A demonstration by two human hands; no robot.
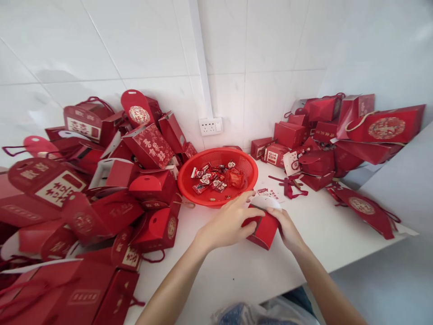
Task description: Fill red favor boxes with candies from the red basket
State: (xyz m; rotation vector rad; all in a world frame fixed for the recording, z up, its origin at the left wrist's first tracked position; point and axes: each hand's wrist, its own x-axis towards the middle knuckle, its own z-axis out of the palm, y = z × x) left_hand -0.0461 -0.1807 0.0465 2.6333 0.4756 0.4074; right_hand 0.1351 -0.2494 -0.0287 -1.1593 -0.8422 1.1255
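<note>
A small red paper gift box [265, 232] with a raised white-lined flap [267, 201] rests on the table in front of me, between my hands. My left hand [232, 221] reaches over it from the left, its fingers curled at the top edge and near side. From the right, my right hand [287, 228] grips the box, the thumb pressed at the base of the flap. Just beyond my left hand stands a red plastic basket [187, 194] holding several wrapped candies [211, 178]. The inside of the box is hidden by my fingers.
A big heap of red gift boxes [149, 144] covers the table's left side. Another pile [318, 131] stands at the back right. Red ribbons [291, 186] and a flattened box [363, 205] lie on the right. A socket [210, 126] is on the tiled wall.
</note>
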